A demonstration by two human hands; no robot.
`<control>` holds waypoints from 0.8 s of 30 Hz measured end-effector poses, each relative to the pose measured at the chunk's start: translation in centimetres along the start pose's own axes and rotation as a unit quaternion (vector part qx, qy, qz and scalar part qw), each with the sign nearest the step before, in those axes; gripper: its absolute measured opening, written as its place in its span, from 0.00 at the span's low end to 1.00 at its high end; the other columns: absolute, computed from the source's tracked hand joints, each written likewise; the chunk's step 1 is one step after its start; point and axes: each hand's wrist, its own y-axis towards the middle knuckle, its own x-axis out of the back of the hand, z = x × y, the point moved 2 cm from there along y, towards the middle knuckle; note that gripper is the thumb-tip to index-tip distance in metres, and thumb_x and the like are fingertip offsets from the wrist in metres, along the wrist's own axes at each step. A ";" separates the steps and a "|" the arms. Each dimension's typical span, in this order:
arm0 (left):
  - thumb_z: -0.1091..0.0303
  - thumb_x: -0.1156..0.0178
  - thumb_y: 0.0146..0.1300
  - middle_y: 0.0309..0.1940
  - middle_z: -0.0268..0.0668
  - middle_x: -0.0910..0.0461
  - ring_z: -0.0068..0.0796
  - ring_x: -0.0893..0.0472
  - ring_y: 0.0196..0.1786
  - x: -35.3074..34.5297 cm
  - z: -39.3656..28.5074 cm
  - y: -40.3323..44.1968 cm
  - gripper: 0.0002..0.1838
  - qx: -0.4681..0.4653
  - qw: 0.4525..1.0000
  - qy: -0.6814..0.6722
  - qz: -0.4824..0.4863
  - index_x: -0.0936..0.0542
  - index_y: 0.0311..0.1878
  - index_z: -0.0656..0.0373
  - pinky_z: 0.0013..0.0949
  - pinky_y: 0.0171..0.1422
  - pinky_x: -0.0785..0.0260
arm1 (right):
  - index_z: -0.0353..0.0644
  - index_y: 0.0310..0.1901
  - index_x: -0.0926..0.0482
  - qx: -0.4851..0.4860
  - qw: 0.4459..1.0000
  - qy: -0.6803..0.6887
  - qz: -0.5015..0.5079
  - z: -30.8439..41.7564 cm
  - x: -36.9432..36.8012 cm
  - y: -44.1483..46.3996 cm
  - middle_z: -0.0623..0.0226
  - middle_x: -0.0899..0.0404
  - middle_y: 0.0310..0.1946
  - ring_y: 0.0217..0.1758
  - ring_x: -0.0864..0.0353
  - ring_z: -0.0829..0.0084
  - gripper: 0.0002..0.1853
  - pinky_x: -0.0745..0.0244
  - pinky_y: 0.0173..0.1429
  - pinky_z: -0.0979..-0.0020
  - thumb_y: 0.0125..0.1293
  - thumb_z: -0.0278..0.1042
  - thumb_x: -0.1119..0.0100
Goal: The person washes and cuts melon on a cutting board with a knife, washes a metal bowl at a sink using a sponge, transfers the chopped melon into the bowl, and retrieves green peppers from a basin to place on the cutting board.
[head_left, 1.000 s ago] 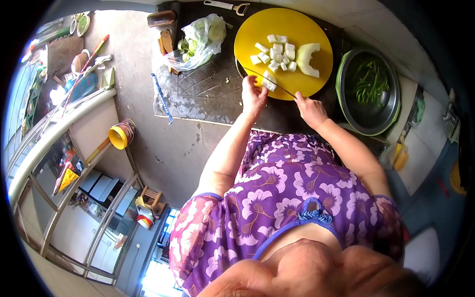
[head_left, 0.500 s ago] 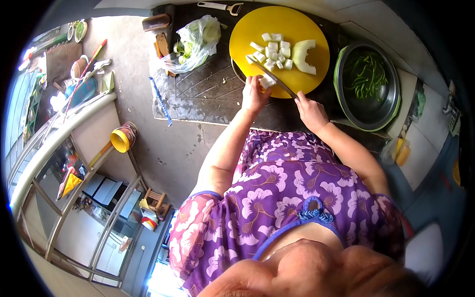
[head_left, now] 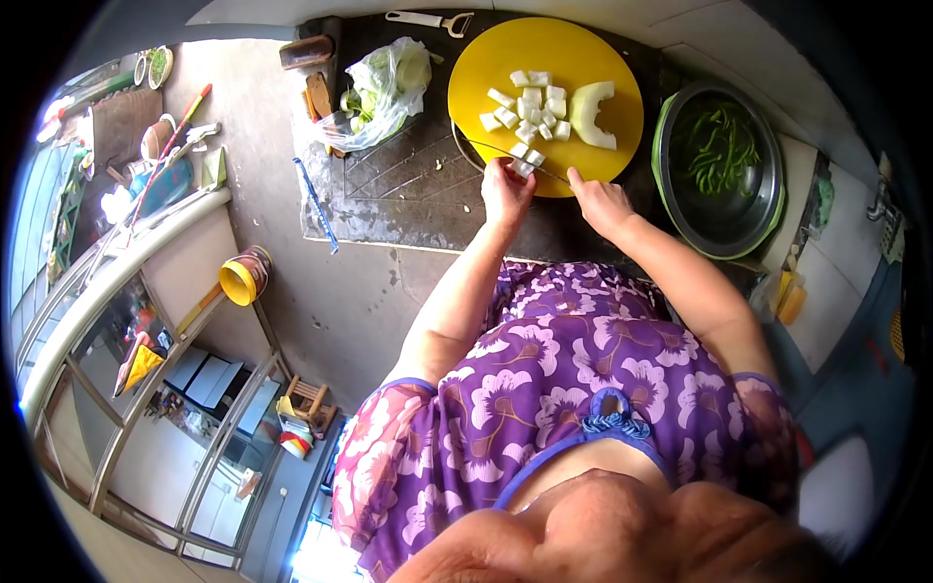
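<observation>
Knife (head_left: 552, 174) in R fingers (head_left: 583, 188), white veg pc (head_left: 523, 168) in L fingers (head_left: 500, 175), yellow bd (head_left: 486, 63) below

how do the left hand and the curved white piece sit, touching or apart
Apart: the head view shows yellow board between the left hand and the curved white piece.

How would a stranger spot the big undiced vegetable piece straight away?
Find the round yellow board on the dark counter. On its right side, beside the small white cubes, lies the pale piece. Unlike the cubes, it is large and C-shaped, opening to the right.
</observation>
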 end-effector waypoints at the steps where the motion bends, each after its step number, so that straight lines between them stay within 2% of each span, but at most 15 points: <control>1: 0.67 0.26 0.45 0.27 0.38 0.22 0.31 0.20 0.28 -0.1 0.1 0.1 0.23 -0.002 1.000 0.015 -0.010 0.27 0.42 0.64 0.33 0.37 0.26 | 0.38 0.62 0.35 -0.006 1.000 0.007 0.005 -0.1 0.1 0.3 0.46 0.18 0.33 0.39 0.17 0.48 0.25 0.22 0.44 0.52 0.60 0.22 0.55; 5: 0.67 0.26 0.44 0.28 0.39 0.24 0.35 0.21 0.29 -0.3 0.2 2.1 0.23 -0.032 0.999 0.014 -0.021 0.27 0.41 0.62 0.36 0.38 0.27 | 0.42 0.62 0.34 -0.001 1.000 -0.020 -0.003 -0.2 1.2 1.0 0.47 0.18 0.32 0.39 0.17 0.48 0.25 0.22 0.44 0.52 0.60 0.23 0.55; 8: 0.66 0.27 0.43 0.28 0.41 0.24 0.41 0.22 0.31 -0.8 0.0 4.9 0.22 -0.049 0.997 0.025 -0.055 0.28 0.38 0.61 0.40 0.39 0.28 | 0.44 0.60 0.32 -0.011 0.998 -0.044 -0.050 -0.6 1.5 1.4 0.49 0.18 0.31 0.36 0.17 0.49 0.24 0.21 0.42 0.53 0.60 0.23 0.54; 10: 0.66 0.28 0.43 0.25 0.42 0.24 0.43 0.22 0.32 -1.4 -0.2 6.4 0.22 -0.099 0.990 0.043 -0.087 0.29 0.38 0.60 0.40 0.39 0.28 | 0.44 0.58 0.31 -0.005 0.994 -0.034 -0.101 -0.7 2.1 1.1 0.50 0.19 0.30 0.34 0.17 0.50 0.21 0.21 0.40 0.54 0.62 0.25 0.53; 12: 0.70 0.30 0.44 0.35 0.46 0.27 0.49 0.25 0.36 -1.9 -0.3 7.2 0.24 -0.087 0.996 -0.002 -0.039 0.30 0.43 0.61 0.44 0.44 0.30 | 0.43 0.54 0.30 -0.001 0.990 -0.011 -0.143 -0.8 2.9 0.6 0.52 0.19 0.28 0.32 0.17 0.51 0.16 0.21 0.37 0.54 0.64 0.27 0.53; 15: 0.72 0.30 0.44 0.40 0.47 0.29 0.47 0.26 0.40 -0.7 -3.4 6.3 0.25 -0.010 0.991 -0.132 -0.033 0.29 0.47 0.62 0.43 0.47 0.30 | 0.43 0.48 0.29 -0.007 0.981 0.036 -0.190 -0.8 3.8 -1.2 0.54 0.19 0.26 0.28 0.18 0.52 0.09 0.22 0.32 0.55 0.68 0.32 0.51; 16: 0.73 0.32 0.47 0.43 0.47 0.31 0.47 0.27 0.46 -0.4 -4.2 5.5 0.25 -0.089 0.991 0.002 -0.101 0.30 0.49 0.62 0.43 0.53 0.31 | 0.43 0.46 0.30 -0.017 0.978 0.046 -0.202 -1.0 4.0 -2.0 0.55 0.19 0.26 0.27 0.18 0.53 0.08 0.23 0.30 0.55 0.69 0.33 0.50; 18: 0.71 0.32 0.49 0.42 0.44 0.30 0.40 0.28 0.44 -1.4 -5.9 4.9 0.24 -0.161 0.982 0.006 -0.095 0.30 0.49 0.62 0.39 0.49 0.29 | 0.43 0.43 0.30 -0.035 0.966 0.064 -0.248 -1.9 3.9 -3.2 0.56 0.19 0.25 0.25 0.19 0.53 0.07 0.24 0.27 0.56 0.69 0.35 0.48; 19: 0.72 0.32 0.50 0.44 0.46 0.31 0.42 0.28 0.47 -2.3 -7.6 4.6 0.24 -0.171 0.983 -0.005 -0.061 0.30 0.49 0.62 0.41 0.53 0.31 | 0.43 0.42 0.30 -0.042 0.956 0.071 -0.282 -2.6 3.5 -3.8 0.56 0.20 0.25 0.25 0.19 0.53 0.07 0.25 0.25 0.57 0.69 0.36 0.47; 20: 0.67 0.32 0.51 0.46 0.47 0.31 0.45 0.27 0.51 -3.2 -9.3 4.6 0.24 -0.170 0.985 -0.023 -0.024 0.30 0.50 0.62 0.44 0.54 0.31 | 0.43 0.41 0.31 -0.047 0.944 0.077 -0.316 -3.2 3.3 -4.4 0.56 0.20 0.24 0.24 0.19 0.53 0.08 0.25 0.24 0.57 0.69 0.36 0.46; 24: 0.60 0.34 0.53 0.48 0.48 0.30 0.51 0.26 0.52 -8.1 -12.3 7.2 0.26 -0.075 0.982 0.148 0.088 0.32 0.50 0.62 0.46 0.53 0.29 | 0.42 0.44 0.30 -0.136 0.929 0.095 -0.330 -5.0 3.9 -6.4 0.52 0.21 0.23 0.26 0.20 0.49 0.11 0.28 0.24 0.54 0.71 0.40 0.48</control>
